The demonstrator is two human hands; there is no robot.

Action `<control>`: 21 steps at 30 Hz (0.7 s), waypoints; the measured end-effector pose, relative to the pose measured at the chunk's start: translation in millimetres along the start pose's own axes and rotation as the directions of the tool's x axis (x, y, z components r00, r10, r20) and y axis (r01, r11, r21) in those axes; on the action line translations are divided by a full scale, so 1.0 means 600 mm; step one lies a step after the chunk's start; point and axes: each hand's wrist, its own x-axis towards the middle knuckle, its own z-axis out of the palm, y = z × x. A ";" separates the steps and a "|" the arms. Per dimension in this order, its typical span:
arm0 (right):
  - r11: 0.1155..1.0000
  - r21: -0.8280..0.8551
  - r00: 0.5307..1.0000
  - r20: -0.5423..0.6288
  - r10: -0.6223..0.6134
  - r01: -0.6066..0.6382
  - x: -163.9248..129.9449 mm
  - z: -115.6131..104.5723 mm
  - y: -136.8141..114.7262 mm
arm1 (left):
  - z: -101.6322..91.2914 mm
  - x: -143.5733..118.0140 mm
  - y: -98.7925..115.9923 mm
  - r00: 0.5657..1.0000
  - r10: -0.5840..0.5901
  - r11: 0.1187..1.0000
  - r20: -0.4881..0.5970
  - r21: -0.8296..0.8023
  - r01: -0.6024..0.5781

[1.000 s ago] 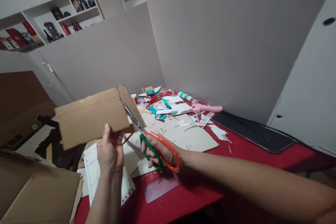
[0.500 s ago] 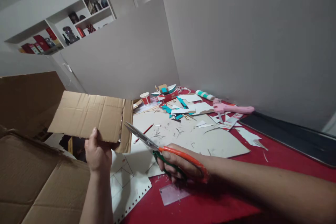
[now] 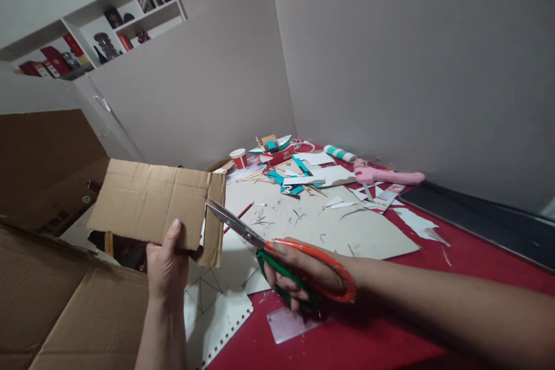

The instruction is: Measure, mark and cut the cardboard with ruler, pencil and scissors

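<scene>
Scissors point(image 3: 248, 236) sit in our right hand point(image 3: 299, 274), fingers curled through the green and orange handles, the blades close together and pointing far and left. Our left hand point(image 3: 167, 266) is closed on the near edge of a cardboard piece point(image 3: 147, 199), thumb on the face towards us, the other fingers mostly hidden behind it. We have that piece raised over the left part of the worktop point(image 3: 472, 260), a slit near its right edge setting off a narrow strip point(image 3: 215, 222), and the scissor tips are right by that slit; whether they touch, we can't tell.

Below our hands lies a white sheet point(image 3: 228, 309) with drawn lines and a notched edge, and to its right a clear plastic piece point(image 3: 288, 324) on the red surface. Just beyond, we see a pale board point(image 3: 373, 234) dotted with trimmings, a red pencil point(image 3: 243, 212) at its left. To our left stands a big cardboard box point(image 3: 95, 318). Farther off come teal and white scraps point(image 3: 301, 179), a pink glue gun point(image 3: 388, 177), a red and white cup point(image 3: 238, 159) and, far right, a flat dark panel point(image 3: 481, 222).
</scene>
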 end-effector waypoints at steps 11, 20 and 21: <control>0.997 0.074 0.999 -0.043 0.019 -0.016 0.002 0.006 0.011 | 0.004 -0.006 0.000 0.993 -0.110 0.989 -0.030 -0.098 0.107; 0.990 0.131 0.997 -0.054 -0.051 0.058 0.009 0.005 0.005 | 0.015 -0.042 -0.014 0.996 -0.088 0.996 -0.012 0.025 0.088; 0.990 0.124 0.996 -0.053 -0.068 0.074 0.008 0.004 0.003 | 0.016 -0.044 -0.013 0.997 -0.076 0.996 -0.008 0.048 0.076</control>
